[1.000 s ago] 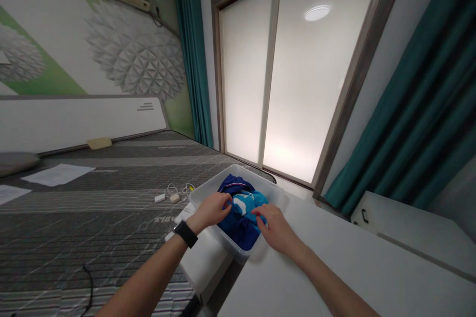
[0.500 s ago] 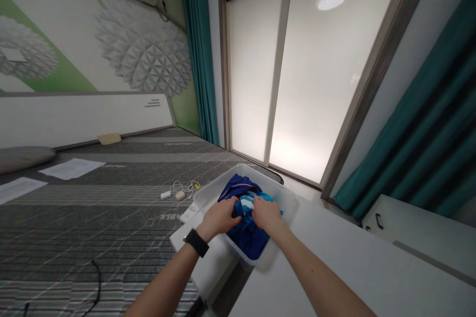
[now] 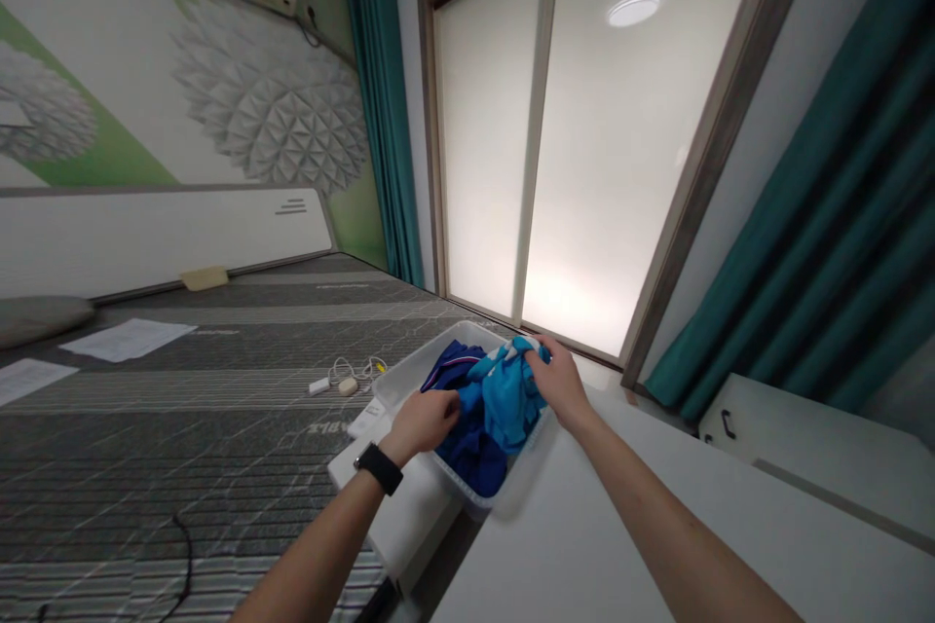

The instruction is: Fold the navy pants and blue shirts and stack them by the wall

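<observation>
A translucent plastic bin (image 3: 398, 380) holds crumpled clothes. My right hand (image 3: 559, 378) is closed on a light blue garment with white patches (image 3: 511, 399), pinching its upper edge at the bin's right side. The rest of that garment hangs down into the bin. My left hand (image 3: 428, 421), with a black watch band (image 3: 378, 469) at the wrist, is over the bin's left edge. Its fingers are curled on a dark blue garment (image 3: 478, 460); the fingertips are partly hidden. A thin red and white trim line shows on the dark blue cloth at the back of the bin.
Beneath the bin are white surfaces (image 3: 577, 526) with a dark gap between them. On the left lies a grey mattress (image 3: 248, 428) with papers (image 3: 130, 339), a white cable with a charger (image 3: 319, 386), and a black cord (image 3: 188, 555). A white cabinet (image 3: 804, 453) stands right.
My right hand has moved right and slightly up, lifting and spreading the light blue garment. My left hand has shifted slightly left. The view has turned a little.
</observation>
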Demonstrator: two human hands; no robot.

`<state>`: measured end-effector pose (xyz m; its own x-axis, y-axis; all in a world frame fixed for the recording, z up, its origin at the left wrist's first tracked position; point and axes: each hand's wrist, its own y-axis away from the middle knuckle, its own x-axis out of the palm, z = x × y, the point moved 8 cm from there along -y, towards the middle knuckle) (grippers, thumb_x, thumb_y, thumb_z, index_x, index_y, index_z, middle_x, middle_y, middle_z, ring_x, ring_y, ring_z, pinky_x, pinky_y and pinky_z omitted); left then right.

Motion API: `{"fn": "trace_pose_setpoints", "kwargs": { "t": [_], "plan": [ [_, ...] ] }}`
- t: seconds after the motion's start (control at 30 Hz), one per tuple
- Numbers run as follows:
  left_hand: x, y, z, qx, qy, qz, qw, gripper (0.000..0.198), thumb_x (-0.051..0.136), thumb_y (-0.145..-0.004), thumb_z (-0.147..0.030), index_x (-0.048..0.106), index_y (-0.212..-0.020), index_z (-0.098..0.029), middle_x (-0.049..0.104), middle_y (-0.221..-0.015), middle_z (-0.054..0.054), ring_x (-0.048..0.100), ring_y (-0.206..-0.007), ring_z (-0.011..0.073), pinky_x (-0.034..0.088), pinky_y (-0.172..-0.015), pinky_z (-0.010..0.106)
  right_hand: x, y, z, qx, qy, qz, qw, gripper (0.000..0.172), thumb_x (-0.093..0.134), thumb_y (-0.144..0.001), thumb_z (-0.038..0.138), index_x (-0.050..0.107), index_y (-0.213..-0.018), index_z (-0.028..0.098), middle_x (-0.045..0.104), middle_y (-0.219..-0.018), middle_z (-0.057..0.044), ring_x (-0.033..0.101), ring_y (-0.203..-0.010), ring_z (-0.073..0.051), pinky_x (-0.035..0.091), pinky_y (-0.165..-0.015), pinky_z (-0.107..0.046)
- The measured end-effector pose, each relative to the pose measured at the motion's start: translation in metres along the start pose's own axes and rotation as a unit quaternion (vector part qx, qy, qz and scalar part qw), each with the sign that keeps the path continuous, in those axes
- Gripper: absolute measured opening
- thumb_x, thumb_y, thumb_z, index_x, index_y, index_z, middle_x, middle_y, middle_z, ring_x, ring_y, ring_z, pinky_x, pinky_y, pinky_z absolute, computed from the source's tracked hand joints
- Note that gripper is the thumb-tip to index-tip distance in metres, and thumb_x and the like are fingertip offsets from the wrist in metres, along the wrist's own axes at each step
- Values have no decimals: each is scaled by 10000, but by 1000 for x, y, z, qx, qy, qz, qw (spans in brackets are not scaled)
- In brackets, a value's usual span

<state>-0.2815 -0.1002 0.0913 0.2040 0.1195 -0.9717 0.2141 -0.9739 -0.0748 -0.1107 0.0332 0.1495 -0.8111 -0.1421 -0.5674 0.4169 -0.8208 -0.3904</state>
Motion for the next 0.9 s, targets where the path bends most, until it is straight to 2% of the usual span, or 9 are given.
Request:
{"fn": "trace_pose_setpoints", "kwargs": {
  "t": [0.1, 0.17, 0.27, 0.37, 0.43, 0.5, 0.6, 0.73, 0.9],
  "plan": [
    [-6, 0, -2, 1, 10, -15, 1000, 150, 490, -884, -228, 640, -874, -219, 691, -796, 46, 661, -772, 232, 408, -680, 294, -30, -5, 8, -17, -110, -65, 992, 343, 476, -828, 383, 660, -1043, 189, 695, -923, -48, 611, -837, -221, 470, -745, -326],
    [-13, 0, -9, 6, 45, -34, 998, 205, 473, -915, -263, 615, -1050, -204, 677, -787, 41, 651, -749, 224, 419, -668, 294, -45, -5, 19, -40, -165, -82, 982, 309, 532, -790, 375, 676, -996, 194, 692, -906, -45, 601, -828, -221, 465, -747, -331],
    [-25, 0, -30, 51, 186, -78, 978, 492, 535, -912, -401, 458, -1331, -155, 657, -819, 37, 626, -729, 213, 455, -669, 304, -56, -3, 37, -54, -189, -71, 978, 258, 557, -782, 360, 675, -955, 210, 682, -876, -25, 589, -795, -203, 459, -740, -323],
    [-34, 1, -60, 121, 262, -118, 950, 739, 693, -794, -466, 404, -1402, -160, 626, -1041, 93, 607, -909, 252, 489, -806, 368, -59, 4, 47, -25, -258, -70, 963, 201, 576, -777, 352, 659, -905, 220, 655, -794, 5, 575, -737, -182, 457, -689, -298],
    [-38, 0, -73, 132, 239, -159, 949, 642, 739, -744, -409, 524, -1299, -168, 564, -1145, 124, 547, -1058, 298, 456, -929, 434, -61, 10, 50, -3, -308, -73, 949, 185, 593, -770, 354, 644, -891, 224, 633, -759, 18, 563, -709, -174, 453, -648, -283],
    [-43, -2, -75, 109, 218, -216, 945, 363, 682, -777, -317, 639, -1102, -162, 518, -1167, 137, 488, -1135, 324, 402, -1004, 483, -66, 15, 53, 4, -334, -75, 940, 184, 608, -768, 359, 638, -889, 224, 619, -746, 25, 555, -698, -169, 449, -632, -276],
    [-54, -4, -71, 88, 273, -276, 917, 213, 563, -824, -211, 663, -1007, -168, 508, -1175, 121, 475, -1164, 300, 371, -1043, 469, -82, 22, 56, -13, -335, -80, 939, 185, 621, -773, 368, 643, -881, 219, 611, -743, 26, 545, -698, -162, 448, -641, -275],
    [-65, -7, -79, 95, 431, -242, 864, 287, 507, -866, -224, 607, -1132, -184, 602, -1120, 69, 551, -1082, 241, 413, -998, 393, -111, 31, 55, -29, -321, -102, 941, 194, 633, -774, 379, 648, -875, 213, 605, -745, 26, 526, -677, -153, 432, -606, -264],
    [-83, -3, -120, 139, 493, -207, 833, 258, 515, -894, -261, 613, -1118, -179, 647, -1141, 63, 569, -1075, 234, 418, -984, 361, -151, 41, 53, -43, -317, -129, 938, 201, 638, -785, 383, 648, -900, 218, 605, -735, 29, 532, -659, -148, 440, -602, -264]
  ]
}}
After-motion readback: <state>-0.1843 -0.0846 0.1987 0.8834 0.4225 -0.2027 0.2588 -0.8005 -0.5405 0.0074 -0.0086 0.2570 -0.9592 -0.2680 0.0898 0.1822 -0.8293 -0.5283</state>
